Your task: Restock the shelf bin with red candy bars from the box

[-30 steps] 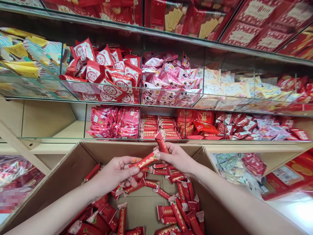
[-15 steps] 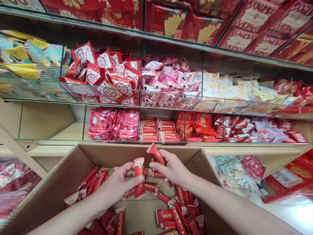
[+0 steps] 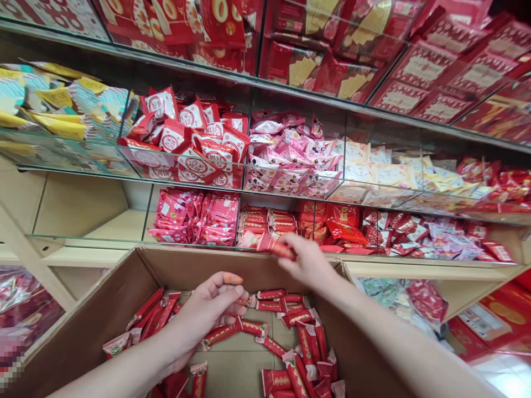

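Observation:
My right hand (image 3: 305, 258) is raised to the front edge of the lower glass shelf and is closed on red snack bars (image 3: 269, 246), blurred by motion. They are right in front of the stacked red bars (image 3: 267, 221) in the middle shelf compartment. My left hand (image 3: 211, 304) hangs low inside the cardboard box (image 3: 99, 320). Its fingers curl loosely over loose red bars (image 3: 257, 329) on the box floor, and I see nothing gripped in them.
Glass shelves (image 3: 290, 190) hold compartments of pink packets (image 3: 194, 215), red-and-white packets (image 3: 186, 143), pink cartoon packets (image 3: 290, 155) and pale yellow packets (image 3: 385, 166). Red gift boxes (image 3: 435, 72) fill the top shelf. A bin of mixed packets (image 3: 398, 296) sits at the lower right.
My right hand rose from over the box to the shelf edge with red bars. My left hand let go of its bar and dropped toward the bars in the box.

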`<state>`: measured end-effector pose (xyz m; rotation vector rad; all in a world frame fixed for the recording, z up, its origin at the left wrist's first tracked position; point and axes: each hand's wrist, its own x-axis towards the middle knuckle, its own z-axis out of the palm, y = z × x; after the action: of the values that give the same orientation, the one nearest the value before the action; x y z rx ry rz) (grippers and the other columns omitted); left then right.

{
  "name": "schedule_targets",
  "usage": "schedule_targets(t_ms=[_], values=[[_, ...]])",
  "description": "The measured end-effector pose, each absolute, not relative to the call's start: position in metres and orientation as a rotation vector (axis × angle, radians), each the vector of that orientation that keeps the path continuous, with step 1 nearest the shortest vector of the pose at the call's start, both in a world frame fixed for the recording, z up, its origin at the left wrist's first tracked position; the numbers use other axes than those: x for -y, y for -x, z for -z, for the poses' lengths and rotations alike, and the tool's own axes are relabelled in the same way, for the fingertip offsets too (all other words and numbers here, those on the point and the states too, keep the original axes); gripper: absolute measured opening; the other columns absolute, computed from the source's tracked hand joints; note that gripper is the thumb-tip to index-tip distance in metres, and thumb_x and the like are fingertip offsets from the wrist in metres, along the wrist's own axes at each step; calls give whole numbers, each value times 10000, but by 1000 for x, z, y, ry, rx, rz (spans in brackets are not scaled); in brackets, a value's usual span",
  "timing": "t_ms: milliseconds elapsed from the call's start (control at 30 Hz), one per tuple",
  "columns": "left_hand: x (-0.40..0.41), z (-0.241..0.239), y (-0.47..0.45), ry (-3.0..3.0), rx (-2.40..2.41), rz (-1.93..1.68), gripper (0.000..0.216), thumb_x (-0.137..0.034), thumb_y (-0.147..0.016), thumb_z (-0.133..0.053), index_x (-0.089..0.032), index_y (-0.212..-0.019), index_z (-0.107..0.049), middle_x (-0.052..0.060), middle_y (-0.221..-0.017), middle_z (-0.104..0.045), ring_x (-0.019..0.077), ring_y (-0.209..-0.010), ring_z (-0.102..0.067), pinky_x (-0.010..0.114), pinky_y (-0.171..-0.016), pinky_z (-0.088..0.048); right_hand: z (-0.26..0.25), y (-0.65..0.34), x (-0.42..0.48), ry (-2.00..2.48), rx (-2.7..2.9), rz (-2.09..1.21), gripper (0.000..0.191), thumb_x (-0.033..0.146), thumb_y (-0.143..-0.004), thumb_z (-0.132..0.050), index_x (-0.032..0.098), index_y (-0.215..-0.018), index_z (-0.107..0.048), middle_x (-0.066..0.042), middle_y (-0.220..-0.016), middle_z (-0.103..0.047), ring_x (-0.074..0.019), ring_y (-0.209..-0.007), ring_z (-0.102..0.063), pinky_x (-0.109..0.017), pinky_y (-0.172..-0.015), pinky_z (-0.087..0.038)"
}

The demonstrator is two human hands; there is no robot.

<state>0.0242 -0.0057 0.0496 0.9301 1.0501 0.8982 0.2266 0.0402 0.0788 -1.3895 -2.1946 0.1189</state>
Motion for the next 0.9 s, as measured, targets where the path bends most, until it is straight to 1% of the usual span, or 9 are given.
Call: schedule_targets(t_ms=[67, 133, 233, 367, 467, 567, 667, 800, 900], values=[[5, -49, -26, -938, -1040, -871, 300, -317, -646, -676, -179, -852, -507, -5, -735, -642, 89, -576, -596, 190, -523, -424, -96, -240, -63, 1691, 2171, 154, 181, 238, -771, -464, 168, -929, -517, -43, -849, -587, -150, -742, -536, -230, -647, -363], [5, -45, -29, -950, -1025, -856, 318, -312, -624, -688, -178, -846, -503, -7, -727, -639, 87, -557, -586, 190, -509, -407, -105, -248, -85, 1922, 2169, 254, 222, 231, -798, -431, 154, -991, -508, -90, -923, -591, -186, -816, -552, -255, -668, -373], [7, -38, -31, -997, -1003, -828, 327, -314, -616, -690, -175, -846, -502, -13, -724, -626, 81, -546, -578, 178, -478, -362, -101, -252, -113, 2067, 2206, 207, 209, 188, -782, -473, 133, -971, -545, -136, -964, -596, -215, -865, -567, -273, -674, -394], [6, -32, -30, -1049, -984, -778, 304, -318, -628, -673, -169, -825, -496, -24, -693, -613, 84, -548, -574, 181, -472, -332, -85, -250, -133, 2161, 2269, 136, 203, 266, -816, -499, 120, -940, -567, -95, -969, -597, -176, -862, -571, -315, -727, -438], [5, -30, -29, -1057, -992, -766, 293, -309, -622, -671, -169, -809, -493, -33, -677, -604, 81, -535, -568, 185, -468, -318, -77, -247, -135, 2165, 2267, 177, 240, 299, -853, -449, 106, -944, -558, -73, -953, -588, -157, -855, -565, -349, -758, -449], [4, -29, -29, -1068, -995, -747, 268, -297, -631, -657, -170, -799, -491, -42, -659, -592, 73, -524, -554, 184, -466, -308, -71, -246, -133, 2094, 2265, 252, 208, 192, -860, -403, 96, -979, -544, -116, -988, -566, -181, -877, -563, -327, -750, -439], [5, -28, -29, -1078, -992, -710, 240, -286, -639, -641, -170, -781, -486, -45, -645, -585, 72, -529, -547, 185, -474, -307, -66, -246, -133, 1970, 2313, 282, 224, 108, -813, -410, 98, -1000, -534, -143, -1017, -551, -199, -920, -553, -278, -763, -409], [6, -26, -28, -1075, -994, -651, 249, -296, -613, -653, -167, -741, -483, -44, -652, -590, 75, -531, -546, 193, -490, -309, -61, -247, -138, 1825, 2416, 263, 257, 37, -747, -412, 101, -944, -564, -124, -974, -583, -183, -954, -533, -231, -811, -364], [6, -23, -27, -1094, -989, -616, 254, -313, -618, -650, -163, -739, -486, -38, -666, -594, 80, -547, -542, 199, -500, -313, -60, -248, -141, 1749, 2463, 246, 268, 31, -721, -421, 118, -922, -576, -101, -971, -592, -166, -957, -521, -212, -826, -343]])
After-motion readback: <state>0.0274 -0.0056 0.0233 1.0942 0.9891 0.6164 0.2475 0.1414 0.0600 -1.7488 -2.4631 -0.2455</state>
